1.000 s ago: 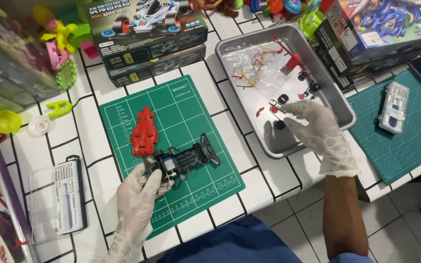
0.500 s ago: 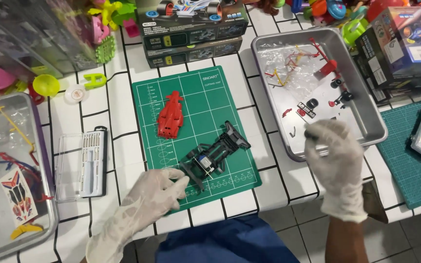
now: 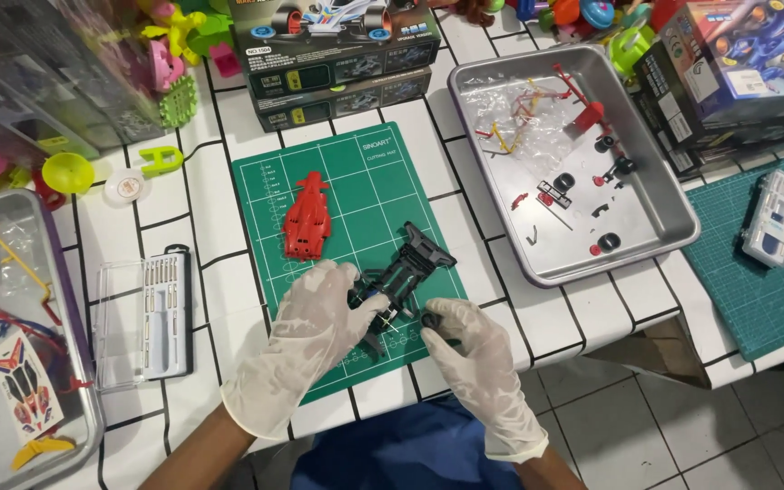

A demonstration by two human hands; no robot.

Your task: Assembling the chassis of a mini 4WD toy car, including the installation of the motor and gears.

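- Lying at the far left, a clear tray [image 3: 83,399] holds a sticker sheet [image 3: 24,392]; beside it sits a clear screwdriver case [image 3: 149,318].
- On the green cutting mat [image 3: 356,191] rests a red car body [image 3: 308,217].
- The gloved left hand [image 3: 297,340] grips the black car chassis [image 3: 403,279] at the mat's near edge, fingers curled on it.
- The gloved right hand [image 3: 478,367] pinches a small black wheel [image 3: 432,319] against the chassis.
- Further right, a metal tray [image 3: 655,227] holds loose parts.
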